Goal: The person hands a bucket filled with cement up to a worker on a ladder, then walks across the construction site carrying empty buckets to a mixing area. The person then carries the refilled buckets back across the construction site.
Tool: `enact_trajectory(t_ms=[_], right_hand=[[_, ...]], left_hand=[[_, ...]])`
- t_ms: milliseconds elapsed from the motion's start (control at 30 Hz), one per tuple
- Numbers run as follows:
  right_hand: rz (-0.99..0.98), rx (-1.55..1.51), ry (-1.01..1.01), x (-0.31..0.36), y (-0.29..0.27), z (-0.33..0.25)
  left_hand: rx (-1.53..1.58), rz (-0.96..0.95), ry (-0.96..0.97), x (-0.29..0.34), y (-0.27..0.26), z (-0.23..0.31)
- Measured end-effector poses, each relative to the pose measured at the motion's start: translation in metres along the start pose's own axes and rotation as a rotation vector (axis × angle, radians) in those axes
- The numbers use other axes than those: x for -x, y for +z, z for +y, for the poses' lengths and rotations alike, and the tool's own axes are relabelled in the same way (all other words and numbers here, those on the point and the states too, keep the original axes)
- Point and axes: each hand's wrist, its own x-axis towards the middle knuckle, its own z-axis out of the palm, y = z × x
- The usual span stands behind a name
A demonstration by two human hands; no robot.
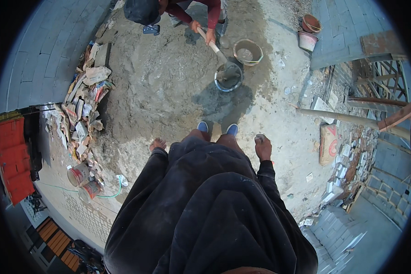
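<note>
My left hand (158, 144) hangs beside my left thigh, its fingers loosely apart, with nothing in it. On the other side my right hand (263, 147) hangs away from my body, fingers curled in and a pale patch on them; I see nothing held. Ahead of my blue shoes (232, 129) stands a bucket (218, 85) with grey wet mix inside. Another person's hands (210, 36) grip the pale handle of a shovel (221, 55), whose blade is in that bucket. A second bucket (247, 52) stands just behind it to the right. Neither of my hands touches these things.
Wet grey mortar (155, 68) spreads over the ground ahead. Torn bags and rubble (84, 100) line the left side, with two used pails (78, 174) nearer. On the right are a paper sack (328, 144), a long pole (338, 116), broken blocks (342, 171) and more buckets (308, 41).
</note>
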Motion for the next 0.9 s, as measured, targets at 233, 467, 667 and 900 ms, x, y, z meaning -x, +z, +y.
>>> enact_trajectory(t_ms=[233, 467, 667, 900], right_hand=[[-0.038, 0.031, -0.016, -0.013, 0.006, -0.005], [-0.139, 0.127, 0.135, -0.014, 0.032, 0.043], [-0.147, 0.133, 0.160, -0.003, 0.044, 0.079], [-0.103, 0.102, 0.188, -0.011, 0.048, 0.065]], left_hand=[[0.003, -0.009, -0.005, -0.007, 0.000, -0.002], [0.073, -0.031, -0.100, -0.006, 0.009, -0.002], [0.064, 0.004, -0.070, -0.008, 0.000, -0.003], [0.047, -0.001, -0.060, -0.009, 0.000, 0.007]])
